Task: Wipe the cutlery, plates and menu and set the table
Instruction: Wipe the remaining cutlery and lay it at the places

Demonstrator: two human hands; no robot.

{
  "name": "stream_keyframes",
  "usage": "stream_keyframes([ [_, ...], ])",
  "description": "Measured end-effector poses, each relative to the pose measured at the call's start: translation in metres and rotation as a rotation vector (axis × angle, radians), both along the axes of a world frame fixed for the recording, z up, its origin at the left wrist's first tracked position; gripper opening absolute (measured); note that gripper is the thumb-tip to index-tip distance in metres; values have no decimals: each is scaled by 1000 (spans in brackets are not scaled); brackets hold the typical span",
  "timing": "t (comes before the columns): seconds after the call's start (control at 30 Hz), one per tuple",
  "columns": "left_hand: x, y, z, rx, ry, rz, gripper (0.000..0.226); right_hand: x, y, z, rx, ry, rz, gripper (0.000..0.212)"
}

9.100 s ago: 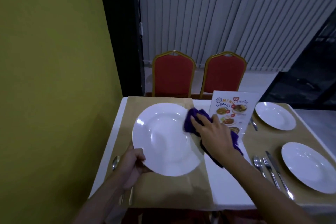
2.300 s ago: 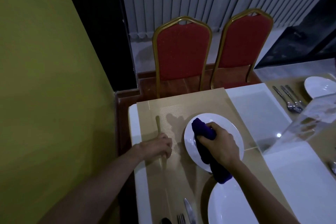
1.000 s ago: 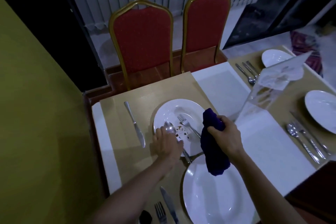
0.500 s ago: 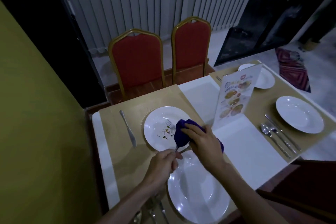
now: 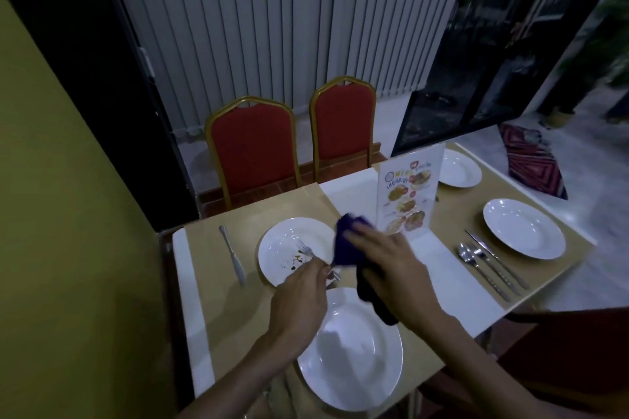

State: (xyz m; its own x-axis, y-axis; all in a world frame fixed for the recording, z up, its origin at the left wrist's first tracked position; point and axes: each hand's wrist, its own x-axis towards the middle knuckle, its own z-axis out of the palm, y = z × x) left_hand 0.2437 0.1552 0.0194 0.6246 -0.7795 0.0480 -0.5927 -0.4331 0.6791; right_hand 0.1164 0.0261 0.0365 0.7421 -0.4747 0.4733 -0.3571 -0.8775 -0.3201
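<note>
My left hand [image 5: 299,296] pinches the handle of a piece of cutlery, whose other end is wrapped inside the purple cloth [image 5: 347,245]. My right hand [image 5: 388,269] grips that cloth around it, above the gap between two white plates. The far plate [image 5: 282,241] is soiled with brown crumbs, and a fork [image 5: 304,250] lies on it. The near plate [image 5: 354,350] looks clean. A knife [image 5: 233,257] lies on the mat left of the soiled plate. The menu stand [image 5: 408,194] is upright at the table's middle.
Two more white plates [image 5: 524,228] [image 5: 459,168] sit on the right mat, with a spoon, fork and knife [image 5: 486,265] beside them. Two red chairs [image 5: 253,150] [image 5: 343,122] stand beyond the far edge. A yellow wall [image 5: 68,214] runs close along the left.
The view has tilted up a little. Both hands stay over the plates, and the cloth has shifted along the held cutlery piece.
</note>
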Motion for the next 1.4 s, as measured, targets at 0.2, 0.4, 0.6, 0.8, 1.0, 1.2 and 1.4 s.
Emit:
stream_keyframes([
  [0.2, -28, 10, 6, -106, -115, 56, 15, -13, 9, 7, 46, 171, -87, 72],
  [0.4, -23, 13, 19, -141, -179, 20, 15, -25, 18, 10, 77, 177, -97, 84],
  [0.6, -29, 9, 22, -192, -132, -14, 17, -20, 20, 30, -126, 269, 83, 83],
  [0.8, -28, 15, 18, -219, -142, 1, 16, -12, 15, 23, 25, 245, -59, 69],
  [1.0, -37, 24, 12, -275, -22, 27, 16, -20, 18, 18, -131, 322, 61, 75],
  [1.2, -40, 26, 11, -248, 258, 26, 23, -11, -23, 42, 739, 139, 47, 51],
  [1.4, -39, 20, 18, -363, 853, 41, 39, -9, -15, 47, 1543, -24, 107, 27],
])
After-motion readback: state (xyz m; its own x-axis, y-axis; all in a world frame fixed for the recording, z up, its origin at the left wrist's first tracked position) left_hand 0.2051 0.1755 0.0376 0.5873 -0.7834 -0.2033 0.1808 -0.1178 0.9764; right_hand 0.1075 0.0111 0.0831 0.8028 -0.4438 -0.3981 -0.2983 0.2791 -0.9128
